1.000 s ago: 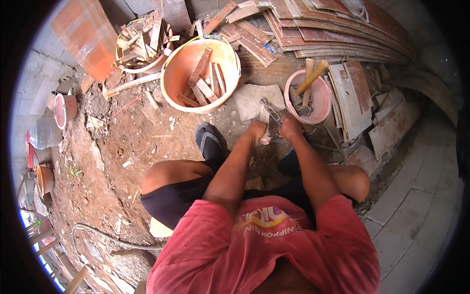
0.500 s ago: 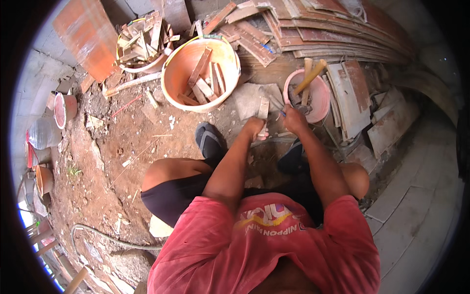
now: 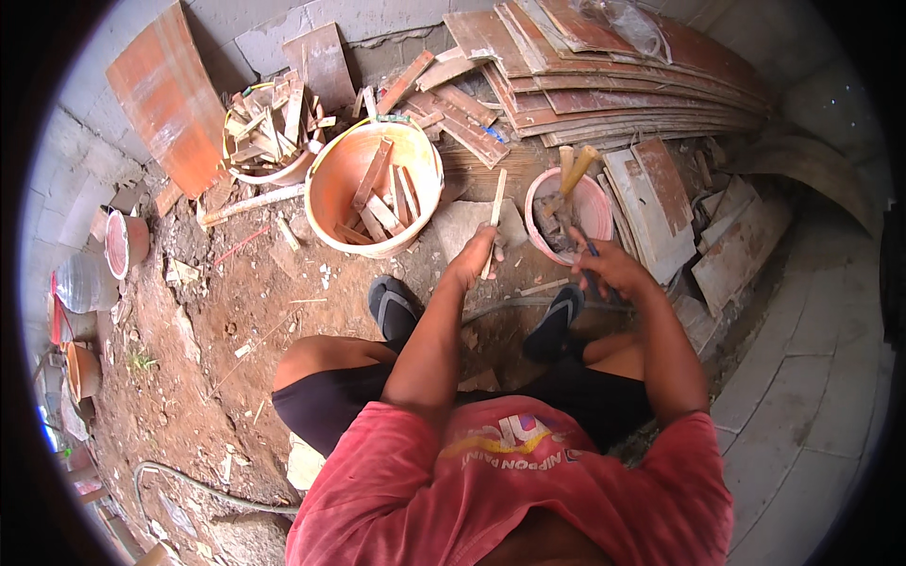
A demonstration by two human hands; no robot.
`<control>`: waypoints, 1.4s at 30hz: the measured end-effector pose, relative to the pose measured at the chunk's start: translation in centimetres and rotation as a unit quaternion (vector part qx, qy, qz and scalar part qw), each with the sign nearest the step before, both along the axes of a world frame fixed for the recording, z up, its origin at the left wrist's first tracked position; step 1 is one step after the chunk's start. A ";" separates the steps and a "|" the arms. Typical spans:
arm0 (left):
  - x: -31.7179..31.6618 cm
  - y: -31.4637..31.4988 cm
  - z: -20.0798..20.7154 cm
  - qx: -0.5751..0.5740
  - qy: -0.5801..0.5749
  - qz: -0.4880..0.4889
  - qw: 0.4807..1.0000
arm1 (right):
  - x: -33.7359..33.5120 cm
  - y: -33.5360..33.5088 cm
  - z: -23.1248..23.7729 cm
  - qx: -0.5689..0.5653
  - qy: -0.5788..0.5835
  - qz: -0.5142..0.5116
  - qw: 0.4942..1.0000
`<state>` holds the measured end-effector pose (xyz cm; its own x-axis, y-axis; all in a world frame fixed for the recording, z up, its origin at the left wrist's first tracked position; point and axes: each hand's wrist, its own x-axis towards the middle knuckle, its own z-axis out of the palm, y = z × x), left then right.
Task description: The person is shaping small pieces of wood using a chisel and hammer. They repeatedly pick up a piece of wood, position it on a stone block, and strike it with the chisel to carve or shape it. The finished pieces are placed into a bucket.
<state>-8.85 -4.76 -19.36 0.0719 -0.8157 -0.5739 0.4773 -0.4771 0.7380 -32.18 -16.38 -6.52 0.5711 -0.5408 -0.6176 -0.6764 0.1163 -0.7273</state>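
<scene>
My left hand [image 3: 477,257] is closed around a narrow wood strip [image 3: 497,200], which stands up from my fingers, pointing away from me. My right hand [image 3: 613,268] grips a hand tool with a dark blue handle [image 3: 592,249]; its working end is hard to make out against the bucket. That hand is at the near rim of a small pink bucket [image 3: 604,209]. Two wooden tool handles [image 3: 578,170] lean out of this bucket, above greyish contents. Beyond my left hand, a flat grey slab [image 3: 460,224] lies on the ground.
A large orange bucket [image 3: 321,200] holds several wood offcuts, and a basin [image 3: 274,175] behind it is heaped with more. Stacked panels [image 3: 604,90] lie at the far right. Broken boards [image 3: 651,212] lean beside the pink bucket. A hose [image 3: 217,492] crosses the dirt floor.
My hands have moved apart: the right one drew back and right with the tool, away from the wood strip. The strip now stands more upright in my left hand.
</scene>
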 end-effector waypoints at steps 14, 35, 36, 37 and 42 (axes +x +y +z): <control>0.7 -0.3 3.6 -0.116 -0.161 -0.121 0.972 | -0.3 0.0 2.3 0.207 -0.120 0.066 0.969; 1.2 -0.4 5.5 -0.170 -0.254 -0.116 0.945 | -1.3 0.3 3.3 0.198 -0.115 0.056 0.972; 1.1 -0.5 5.5 -0.155 -0.243 -0.123 0.950 | -1.3 0.3 3.4 0.206 -0.112 0.050 0.971; 0.9 -0.6 5.8 -0.141 -0.234 -0.130 0.953 | -1.2 0.3 3.9 0.214 -0.112 0.044 0.969; -0.1 -0.5 5.7 -0.187 -0.276 -0.097 0.938 | -0.5 1.3 4.2 0.199 -0.125 0.014 0.972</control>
